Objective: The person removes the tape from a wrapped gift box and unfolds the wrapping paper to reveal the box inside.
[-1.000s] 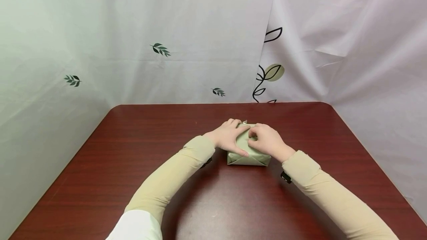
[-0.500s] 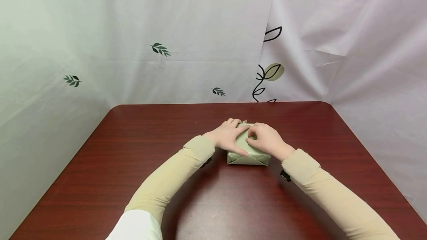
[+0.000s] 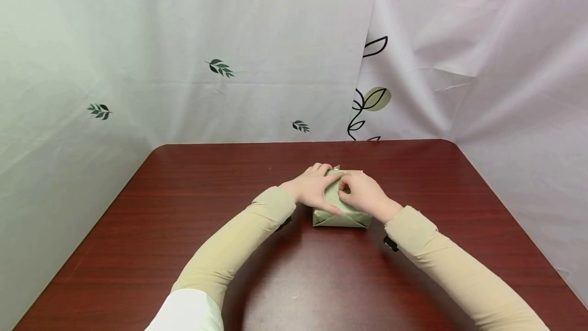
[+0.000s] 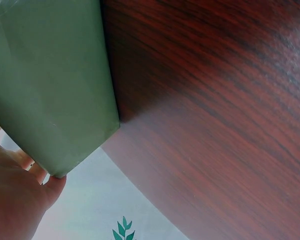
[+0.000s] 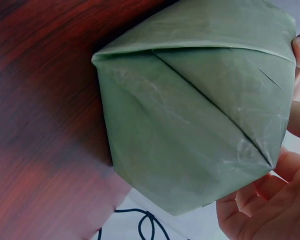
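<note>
Dk red wood-grain counter (image 3: 294,275) is catching glare nr me; whitish cloth (image 3: 275,19) is hanging behind & at both sides, showing green leaf sprigs (image 3: 222,68) & a blk line-drawn plant (image 3: 375,99). Green-wrapped box (image 3: 344,217) is sitting on the counter, slightly R of ctr. My L hand (image 3: 314,188) is lying spread over its L side; my R hand (image 3: 365,194) is bending, fingers curled, over its top, can't tell if pinching anything.

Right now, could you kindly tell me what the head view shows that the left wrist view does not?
Only the head view shows the left sleeve, right sleeve and vine print. Only the left wrist view shows, close up, a plain side of the green wrapped parcel that the left hand hides in the head view. Both share the parcel, left hand, wood-grain tabletop and leaf-printed backdrop.
</note>
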{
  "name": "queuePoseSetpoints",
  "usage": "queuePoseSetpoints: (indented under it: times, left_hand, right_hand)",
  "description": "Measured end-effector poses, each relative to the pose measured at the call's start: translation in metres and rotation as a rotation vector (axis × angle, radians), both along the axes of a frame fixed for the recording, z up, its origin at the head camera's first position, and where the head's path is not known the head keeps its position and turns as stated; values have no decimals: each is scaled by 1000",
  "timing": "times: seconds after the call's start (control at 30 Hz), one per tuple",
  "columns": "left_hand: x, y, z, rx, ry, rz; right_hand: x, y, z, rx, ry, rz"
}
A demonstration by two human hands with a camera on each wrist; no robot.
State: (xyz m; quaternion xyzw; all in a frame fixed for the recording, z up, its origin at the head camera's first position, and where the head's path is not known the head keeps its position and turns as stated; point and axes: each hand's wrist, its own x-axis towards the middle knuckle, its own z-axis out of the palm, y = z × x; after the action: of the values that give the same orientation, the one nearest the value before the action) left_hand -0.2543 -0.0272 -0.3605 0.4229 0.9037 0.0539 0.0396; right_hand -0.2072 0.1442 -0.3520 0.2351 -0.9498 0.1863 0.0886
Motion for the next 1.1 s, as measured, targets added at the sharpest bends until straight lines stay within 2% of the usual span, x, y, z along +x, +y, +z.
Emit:
queuePoseSetpoints:
  times: [0.3, 0.57, 0.93, 1.1]
  left_hand:
    - [0, -1, -2, 5, 0, -2]
    - [-1, -1, -3, -5, 9, 6]
    - [-1, 0, -2, 1, 0, 3]
    - [-1, 0, -1, -8, 5, 4]
  right_hand:
    - [4, -2, -2, 4, 5, -7]
    - [5, 1, -7, -7, 57, -12]
    - [5, 5, -9, -13, 51, -67]
    - [5, 8, -9, -58, 40, -86]
